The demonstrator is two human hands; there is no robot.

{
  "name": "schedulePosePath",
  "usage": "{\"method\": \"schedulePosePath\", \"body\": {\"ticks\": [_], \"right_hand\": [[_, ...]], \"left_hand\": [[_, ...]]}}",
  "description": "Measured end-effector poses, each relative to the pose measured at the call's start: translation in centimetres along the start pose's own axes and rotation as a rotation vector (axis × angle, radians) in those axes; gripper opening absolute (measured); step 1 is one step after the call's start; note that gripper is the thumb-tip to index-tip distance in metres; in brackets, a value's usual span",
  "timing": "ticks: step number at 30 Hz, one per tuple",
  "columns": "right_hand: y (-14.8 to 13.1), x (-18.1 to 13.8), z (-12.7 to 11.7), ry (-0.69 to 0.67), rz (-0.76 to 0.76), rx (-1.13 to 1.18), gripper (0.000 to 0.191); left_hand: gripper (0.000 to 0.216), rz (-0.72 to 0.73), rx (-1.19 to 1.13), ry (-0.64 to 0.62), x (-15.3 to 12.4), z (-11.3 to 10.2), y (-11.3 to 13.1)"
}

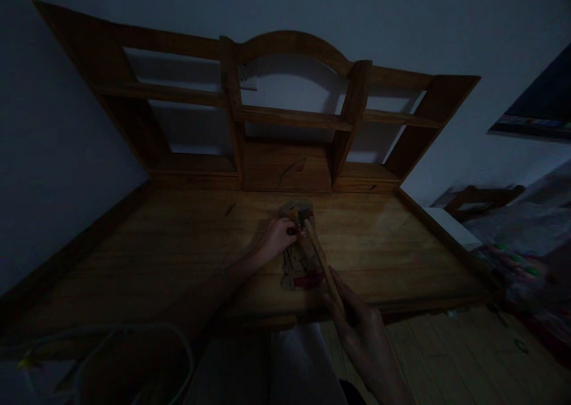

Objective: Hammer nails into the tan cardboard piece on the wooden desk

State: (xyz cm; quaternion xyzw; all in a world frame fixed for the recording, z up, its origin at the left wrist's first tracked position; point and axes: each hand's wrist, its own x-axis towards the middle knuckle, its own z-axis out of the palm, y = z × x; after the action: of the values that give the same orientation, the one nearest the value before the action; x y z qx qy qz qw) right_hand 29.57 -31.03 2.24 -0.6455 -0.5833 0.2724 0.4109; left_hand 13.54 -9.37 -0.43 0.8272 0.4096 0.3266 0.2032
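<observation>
On the dim brown wooden worktop (156, 256) lies a small brownish cloth-like bundle (300, 261). The left hand (277, 238) presses its top end, fingers curled down; the right hand (363, 333) has fingers clamped on a long thin wooden stick (322, 261) poking it, so the work looks only partway done.

The room is kept dim. A wooden desk (178, 256) is spread across the centre of the frame, backed by a shelved hutch (285, 116) against a pale wall (53, 155). Plank flooring (455, 357) is seen lower right.

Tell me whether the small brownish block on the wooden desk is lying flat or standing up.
Lying flat: the small brownish block rests lengthwise on the wooden desk, left hand on its far end, right hand holding a wooden stick across it.
</observation>
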Motion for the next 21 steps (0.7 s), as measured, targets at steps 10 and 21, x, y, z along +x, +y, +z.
{"method": "schedulePosePath", "body": {"ticks": [10, 21], "right_hand": [[0.02, 0.12, -0.76, 0.053, 0.03, 0.016, 0.045], [0.1, 0.19, -0.24, 0.087, -0.004, -0.006, 0.047]], "left_hand": [[0.015, 0.044, -0.041, -0.007, -0.01, -0.26, 0.32], [0.013, 0.065, -0.067, -0.003, 0.0, 0.17, -0.32]]}}
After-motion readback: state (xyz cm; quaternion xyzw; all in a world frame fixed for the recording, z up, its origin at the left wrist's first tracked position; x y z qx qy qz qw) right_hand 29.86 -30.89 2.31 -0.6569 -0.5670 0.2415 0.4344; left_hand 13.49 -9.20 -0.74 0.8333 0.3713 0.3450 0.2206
